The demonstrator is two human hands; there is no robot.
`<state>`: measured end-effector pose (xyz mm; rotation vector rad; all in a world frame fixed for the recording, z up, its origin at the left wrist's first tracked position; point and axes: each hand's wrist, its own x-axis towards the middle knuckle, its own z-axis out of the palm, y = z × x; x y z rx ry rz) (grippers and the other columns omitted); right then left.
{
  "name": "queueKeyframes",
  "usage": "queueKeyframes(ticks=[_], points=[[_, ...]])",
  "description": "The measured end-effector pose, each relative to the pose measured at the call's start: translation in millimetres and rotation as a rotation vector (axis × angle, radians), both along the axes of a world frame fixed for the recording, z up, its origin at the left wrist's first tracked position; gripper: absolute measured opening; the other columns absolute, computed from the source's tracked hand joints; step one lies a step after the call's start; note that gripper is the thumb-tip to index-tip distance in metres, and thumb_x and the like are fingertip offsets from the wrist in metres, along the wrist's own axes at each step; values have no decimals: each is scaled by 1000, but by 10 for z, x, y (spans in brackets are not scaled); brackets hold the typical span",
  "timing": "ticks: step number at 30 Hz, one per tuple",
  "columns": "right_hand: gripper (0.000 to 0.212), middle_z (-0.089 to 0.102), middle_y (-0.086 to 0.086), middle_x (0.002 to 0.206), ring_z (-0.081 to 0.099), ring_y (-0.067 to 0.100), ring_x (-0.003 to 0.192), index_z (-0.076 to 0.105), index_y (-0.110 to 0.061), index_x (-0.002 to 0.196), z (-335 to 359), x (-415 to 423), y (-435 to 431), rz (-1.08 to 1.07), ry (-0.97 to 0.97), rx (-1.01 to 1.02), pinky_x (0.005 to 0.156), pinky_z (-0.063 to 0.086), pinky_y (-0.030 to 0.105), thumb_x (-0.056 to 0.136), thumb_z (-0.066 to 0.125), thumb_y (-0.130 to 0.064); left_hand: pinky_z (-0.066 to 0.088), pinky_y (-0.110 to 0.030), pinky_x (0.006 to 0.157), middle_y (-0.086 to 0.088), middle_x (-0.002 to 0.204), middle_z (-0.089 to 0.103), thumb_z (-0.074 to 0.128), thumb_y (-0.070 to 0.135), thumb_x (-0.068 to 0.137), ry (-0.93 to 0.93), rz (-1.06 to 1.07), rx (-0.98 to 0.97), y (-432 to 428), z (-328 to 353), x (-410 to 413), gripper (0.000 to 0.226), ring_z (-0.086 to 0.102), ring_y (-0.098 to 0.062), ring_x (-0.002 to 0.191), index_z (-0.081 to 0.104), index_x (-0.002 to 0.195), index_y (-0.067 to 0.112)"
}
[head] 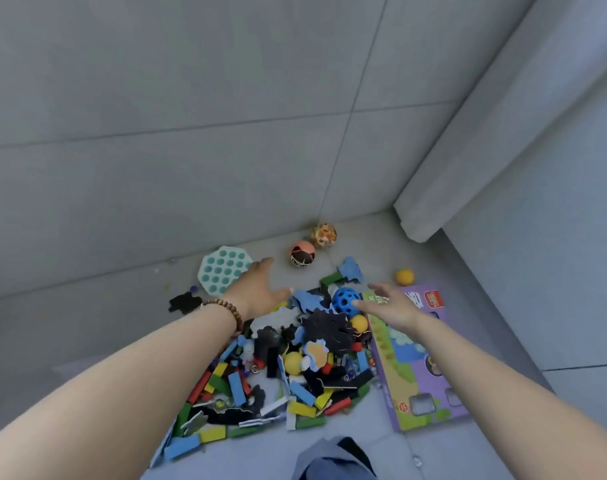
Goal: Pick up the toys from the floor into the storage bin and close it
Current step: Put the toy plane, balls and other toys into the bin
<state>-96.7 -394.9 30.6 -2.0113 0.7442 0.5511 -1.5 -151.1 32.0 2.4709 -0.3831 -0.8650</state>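
A heap of toys (288, 375) lies on the grey floor: coloured wooden blocks, dark and blue foam puzzle pieces, small yellow balls. A blue holed ball (343, 300) sits at the heap's far edge. Beyond it lie a pink-and-black ball (302, 253), an orange patterned ball (323, 234), a small yellow ball (404, 277) and a teal pop-it pad (220, 268). My left hand (260, 289), with a bead bracelet at the wrist, reaches over the heap with spread fingers and holds nothing. My right hand (388, 304) is stretched out beside the blue ball, empty. No storage bin is in view.
A purple toy box (416, 368) lies flat to the right of the heap, under my right forearm. Grey walls meet in a corner behind the toys, with a jutting wall edge (423, 230) at the right. A black foam piece (184, 302) lies apart at the left.
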Motion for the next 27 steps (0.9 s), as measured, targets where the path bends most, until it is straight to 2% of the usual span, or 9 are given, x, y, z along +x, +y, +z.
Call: queueKeyframes(ticks=[6,9,11,13,15,19,23,25,27], points=[[71,40,4,143,44,24,128,41,-18,139,-557,325,-26,-6,8,44,98,47,39,79,71,-40,27,-40,114,-3,156,9,59,47,86,5,-25,-62,-468,-500,407,84,24,-29,141,6,150,32],[73,45,2,141,46,22,126,44,-20,137,-760,403,-76,80,-8,8,101,44,38,74,75,-43,24,-40,114,1,158,3,55,51,87,-39,-91,-1,-607,-701,591,81,19,-31,142,7,149,36],[77,47,1,137,53,24,118,41,-22,139,-851,433,-80,119,0,7,90,52,38,73,75,-45,24,-40,113,3,159,3,53,50,89,-57,-148,32,-657,-813,659,77,18,-31,141,7,150,34],[76,50,2,133,56,25,113,41,-21,138,-931,460,-53,122,-12,-33,85,52,37,74,74,-45,27,-40,113,2,158,7,54,45,91,-81,-151,26,-683,-907,698,74,23,-31,139,10,150,33],[75,51,2,132,55,24,114,42,-21,137,-981,488,-27,77,-35,-67,92,50,37,74,74,-46,36,-41,106,0,153,21,59,35,90,-118,-102,-21,-717,-947,718,67,36,-29,130,22,145,32],[74,51,2,130,57,25,110,44,-21,134,-984,512,-26,42,-37,-6,80,53,35,72,76,-45,48,-40,83,-4,129,46,66,20,85,-171,-88,-69,-765,-941,660,45,54,-24,97,36,118,22],[64,50,4,126,56,22,107,46,-18,129,-792,535,-23,-97,-129,16,92,51,39,75,75,-38,45,-38,95,-5,132,38,74,19,77,-78,-11,-145,-575,-868,585,69,52,-25,108,31,132,20],[60,50,4,123,59,26,104,47,-18,128,-570,566,55,-140,-156,62,81,55,35,77,73,-37,42,-31,99,-4,130,34,77,25,75,-34,70,-178,-341,-689,579,70,49,-21,109,38,132,18],[56,50,3,119,60,24,97,46,-19,126,-257,622,193,-101,-184,83,65,55,26,79,72,-35,45,-26,88,-1,121,39,81,31,70,-36,173,-236,-26,-399,603,63,52,-18,99,44,121,21]])
